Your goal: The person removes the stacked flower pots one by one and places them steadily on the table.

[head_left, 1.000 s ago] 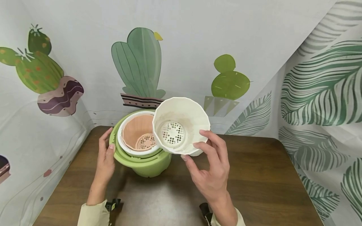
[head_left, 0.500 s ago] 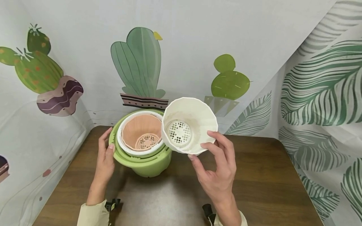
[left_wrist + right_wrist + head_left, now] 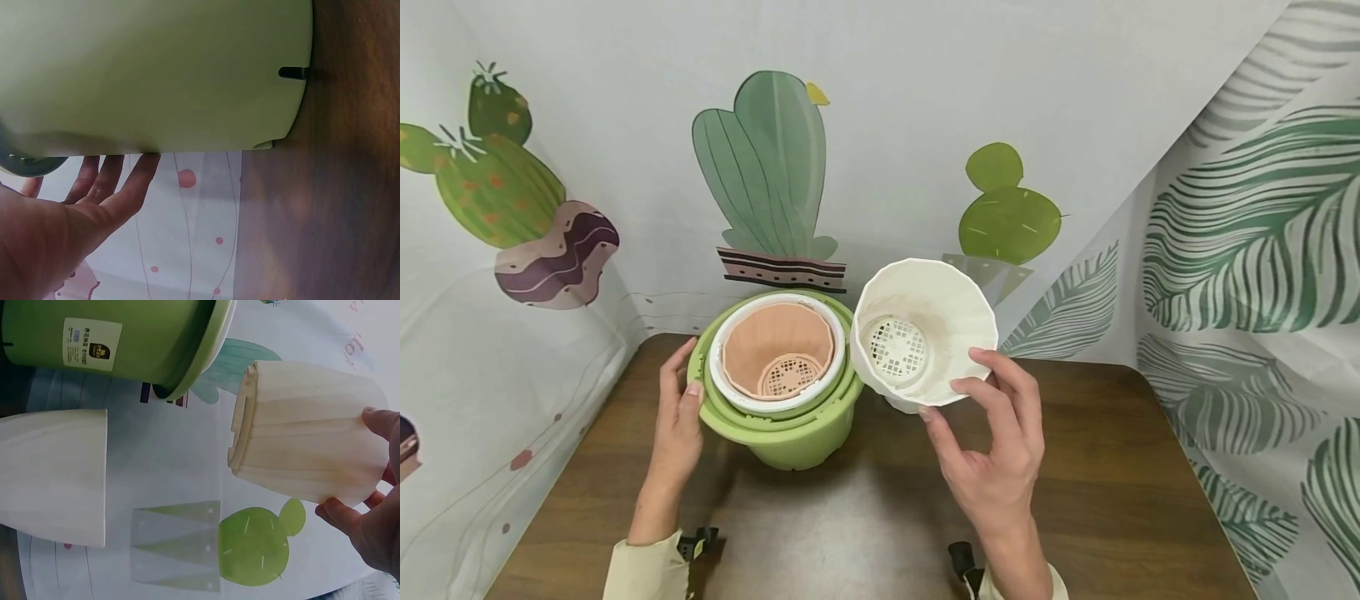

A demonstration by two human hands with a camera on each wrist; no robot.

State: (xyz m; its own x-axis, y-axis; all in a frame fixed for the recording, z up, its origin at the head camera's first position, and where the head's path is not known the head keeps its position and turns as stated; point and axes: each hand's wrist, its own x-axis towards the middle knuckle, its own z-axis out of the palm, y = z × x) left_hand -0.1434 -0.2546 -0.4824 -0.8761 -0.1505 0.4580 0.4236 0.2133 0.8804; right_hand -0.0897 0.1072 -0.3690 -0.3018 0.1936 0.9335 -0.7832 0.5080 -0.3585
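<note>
In the head view my left hand (image 3: 679, 408) holds the rim of a large green flowerpot (image 3: 805, 442), thumb at the rim. Its fingertips touch the pot's outer wall in the left wrist view. Nested inside the green pot are a white pot (image 3: 719, 379) and an orange-pink pot (image 3: 775, 337) with a grid bottom. My right hand (image 3: 996, 446) pinches the rim of a cream flowerpot (image 3: 955, 325), which is held up and tilted so its inside and grid base show. The right wrist view shows this cream pot (image 3: 306, 425) from the side.
Another white pot (image 3: 56, 478) stands below the green one's side in the right wrist view; the held pot mostly hides it from the head camera. Under everything is a brown wooden table (image 3: 1097, 483). A cactus-printed cloth (image 3: 895, 167) hangs behind its back edge.
My right hand has carried the cream pot rightward, away from the green stack, uncovering the orange-pink pot fully. The left hand stays at the green rim.
</note>
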